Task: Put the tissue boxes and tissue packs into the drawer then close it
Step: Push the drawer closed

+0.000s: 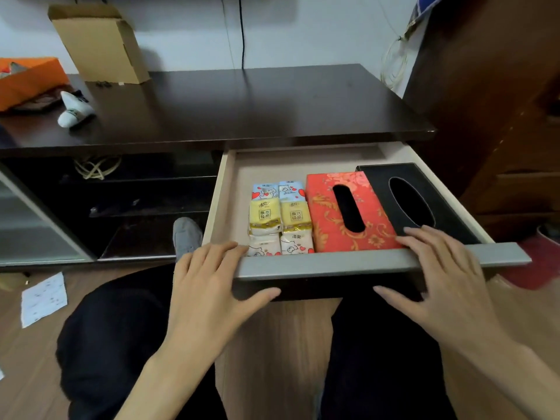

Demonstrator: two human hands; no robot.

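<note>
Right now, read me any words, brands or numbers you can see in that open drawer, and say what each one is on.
"原木纯品": on each of the two yellow tissue packs in the drawer.
"洁柔": on the white pack at the front.
Blue packs: small print, too blurred to read.
Red tissue box and black tissue box: no text visible.

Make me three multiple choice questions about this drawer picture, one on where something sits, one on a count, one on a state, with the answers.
1. Where is the red tissue box?
A. On the tabletop
B. In the drawer, between the tissue packs and the black tissue box
C. On the floor

2. How many tissue packs show?
A. Two
B. Six
C. Nine

3. What state is the drawer in?
A. Open
B. Fully shut
C. Removed

Answers: 1 B, it lies between them; 2 B, two columns of three; 3 A, it is pulled out, with the left hand and right hand on its front.
</note>
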